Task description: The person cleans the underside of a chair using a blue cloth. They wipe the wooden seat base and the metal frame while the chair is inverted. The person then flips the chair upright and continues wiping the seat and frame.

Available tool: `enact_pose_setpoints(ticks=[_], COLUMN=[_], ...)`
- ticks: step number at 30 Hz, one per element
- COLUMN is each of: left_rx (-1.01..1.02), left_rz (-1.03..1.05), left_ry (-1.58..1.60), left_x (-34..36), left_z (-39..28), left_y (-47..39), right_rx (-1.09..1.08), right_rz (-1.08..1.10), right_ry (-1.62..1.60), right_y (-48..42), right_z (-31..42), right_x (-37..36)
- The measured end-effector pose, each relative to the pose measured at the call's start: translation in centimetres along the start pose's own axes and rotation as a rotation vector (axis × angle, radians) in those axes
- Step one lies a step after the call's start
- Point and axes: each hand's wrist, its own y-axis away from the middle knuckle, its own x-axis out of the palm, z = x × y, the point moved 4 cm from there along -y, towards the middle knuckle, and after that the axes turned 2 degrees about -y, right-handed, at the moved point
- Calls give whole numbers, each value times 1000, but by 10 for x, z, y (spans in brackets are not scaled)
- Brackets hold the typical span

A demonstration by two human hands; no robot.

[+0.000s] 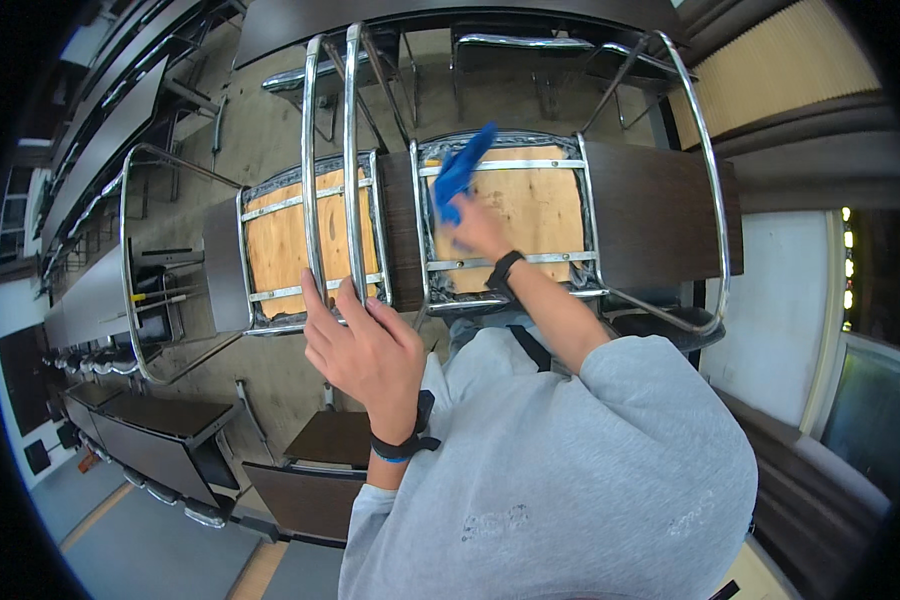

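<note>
Two upturned chairs lie seat-down side by side on a dark tabletop. Their undersides show wooden seat panels, one on the left chair and one on the right chair, crossed by metal bars. My left hand is at two chrome leg tubes that rise side by side between the chairs, its fingers around their near ends. In my right hand, blurred, is a crumpled blue cloth, over the right chair's panel. Whether the cloth touches the wood is hard to tell.
The right chair's chrome leg loop sticks up at the right, the left chair's loop at the left. Another long table with chairs stands ahead. Rows of tables fill the left. A curtain hangs at the right.
</note>
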Motion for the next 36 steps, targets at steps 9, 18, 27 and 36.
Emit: enact_pose_setpoints(ticks=[9, 18, 27, 36], left_rx=[86, 124, 103, 26], left_rz=[-65, -143, -138, -76], left_ry=[24, 78, 76, 70], left_x=[3, 9, 4, 3], left_z=[8, 9, 16, 9], left_y=[12, 17, 19, 11], right_rx=[-324, 423, -66, 396], right_rz=[677, -200, 531, 164], right_ry=[202, 237, 667, 414], right_y=[82, 65, 83, -4], right_z=[48, -81, -22, -70], right_x=[-18, -126, -48, -239])
